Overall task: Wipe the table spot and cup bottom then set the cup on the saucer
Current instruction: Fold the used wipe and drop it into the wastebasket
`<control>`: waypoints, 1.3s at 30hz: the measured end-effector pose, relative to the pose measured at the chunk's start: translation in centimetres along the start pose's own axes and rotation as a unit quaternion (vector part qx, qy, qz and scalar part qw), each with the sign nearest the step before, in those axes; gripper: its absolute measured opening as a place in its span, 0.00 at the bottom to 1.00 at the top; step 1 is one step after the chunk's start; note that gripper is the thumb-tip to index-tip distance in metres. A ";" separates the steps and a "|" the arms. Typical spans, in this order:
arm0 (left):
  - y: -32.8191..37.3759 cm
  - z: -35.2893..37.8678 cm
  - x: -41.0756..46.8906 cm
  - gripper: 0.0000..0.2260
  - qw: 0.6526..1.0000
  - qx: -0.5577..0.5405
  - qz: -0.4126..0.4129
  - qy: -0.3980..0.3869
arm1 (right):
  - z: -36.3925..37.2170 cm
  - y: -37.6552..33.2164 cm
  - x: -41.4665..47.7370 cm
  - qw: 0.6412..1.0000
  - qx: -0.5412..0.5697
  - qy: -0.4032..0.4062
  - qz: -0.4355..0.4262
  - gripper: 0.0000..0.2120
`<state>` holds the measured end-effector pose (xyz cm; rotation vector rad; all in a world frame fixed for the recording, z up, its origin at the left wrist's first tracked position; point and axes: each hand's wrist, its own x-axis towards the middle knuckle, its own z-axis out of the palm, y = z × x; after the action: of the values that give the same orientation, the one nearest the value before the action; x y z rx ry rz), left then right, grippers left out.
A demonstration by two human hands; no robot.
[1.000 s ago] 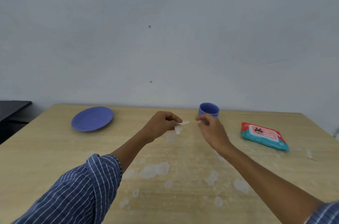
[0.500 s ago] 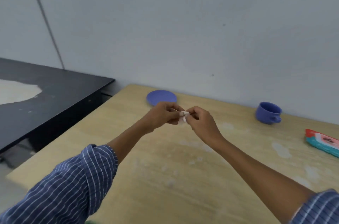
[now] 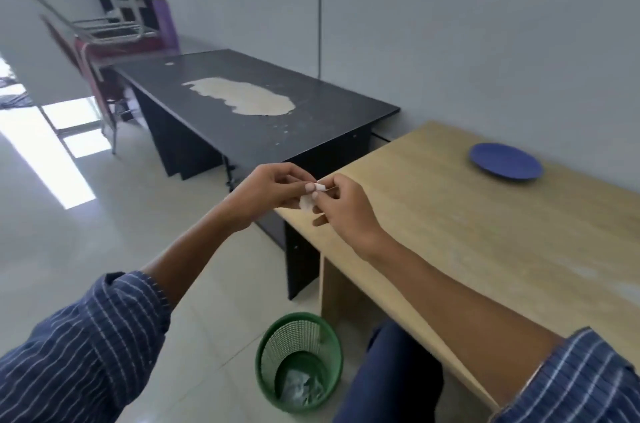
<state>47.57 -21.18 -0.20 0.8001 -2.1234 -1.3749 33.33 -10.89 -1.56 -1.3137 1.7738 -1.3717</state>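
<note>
My left hand (image 3: 268, 190) and my right hand (image 3: 346, 211) meet over the left end of the light wooden table (image 3: 485, 249). Both pinch a small crumpled white wipe (image 3: 309, 198) between their fingertips. The blue saucer (image 3: 505, 165) lies flat on the table at the far side, near the wall, well to the right of my hands. The cup is out of view.
A green mesh waste basket (image 3: 298, 361) with crumpled tissue inside stands on the tiled floor below my hands, beside the table leg. A black desk (image 3: 263, 118) with a pale worn patch adjoins the table on the left. Stacked chairs (image 3: 110, 38) stand beyond it.
The view has swung left: the cup and wipes pack have left the frame, and the basket and black desk have come in. My hands came together on the wipe and moved past the table's left end.
</note>
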 end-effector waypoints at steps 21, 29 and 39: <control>-24.3 8.7 -8.8 0.12 0.946 -0.043 -0.319 -0.029 | 11.8 21.6 -5.0 0.934 -0.122 -0.135 0.307 0.10; -23.0 7.6 -6.9 0.12 0.951 -0.007 -0.306 -0.032 | 10.5 21.5 -4.0 0.945 -0.150 -0.134 0.259 0.07; -13.9 0.7 -4.3 0.09 0.980 0.108 -0.163 0.022 | 11.1 9.5 -1.3 0.981 -0.071 -0.146 0.108 0.12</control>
<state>53.11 -22.22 -13.62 1.3026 -2.2037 -1.2768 39.75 -14.18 -14.34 -1.2773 1.7733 -0.8987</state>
